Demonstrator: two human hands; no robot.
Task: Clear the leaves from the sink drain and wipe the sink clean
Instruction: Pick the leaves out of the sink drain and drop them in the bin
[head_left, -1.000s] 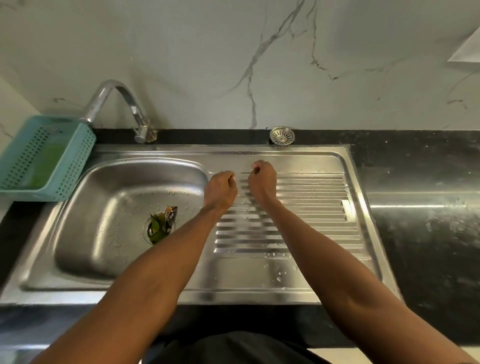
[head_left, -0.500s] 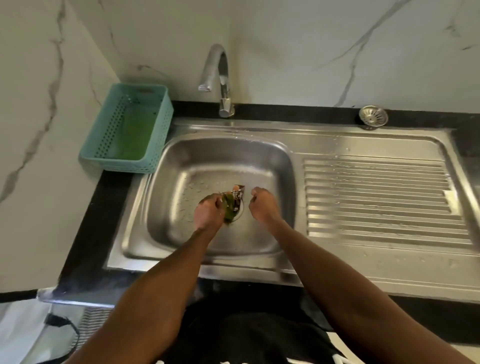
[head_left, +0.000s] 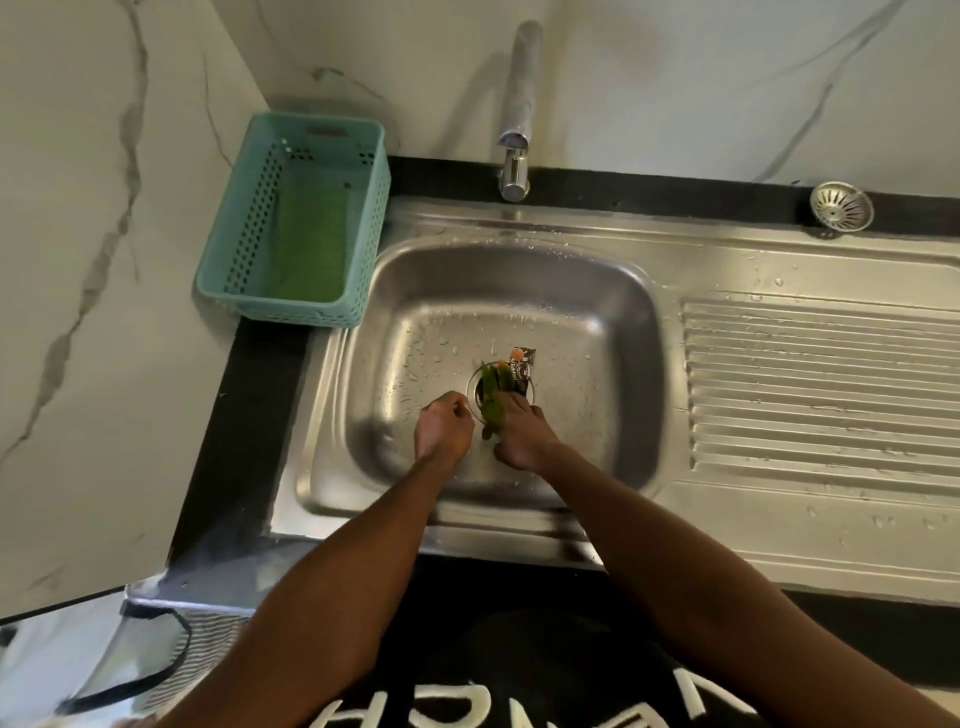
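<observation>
Green leaves (head_left: 490, 399) stick up from the drain (head_left: 472, 388) in the middle of the wet steel sink (head_left: 363, 364). A dark snack wrapper (head_left: 522, 368) lies among them at the drain's far edge. My right hand (head_left: 524, 439) is down in the basin with its fingers closed around the near end of the leaves. Just left of the drain, my left hand (head_left: 444, 431) is curled into a fist, with nothing visible in it and almost touching the leaves.
A teal perforated basket (head_left: 249, 218) holding a green cloth (head_left: 311, 249) stands on the black counter left of the sink. The faucet (head_left: 517, 104) overhangs the basin's far side. A ribbed drainboard (head_left: 821, 389) lies right, and a loose metal strainer (head_left: 841, 209) at the back right.
Both hands moved from the drainboard into the basin beside the drain. My right hand has closed on the leaves. The view swung left and down over the basin.
</observation>
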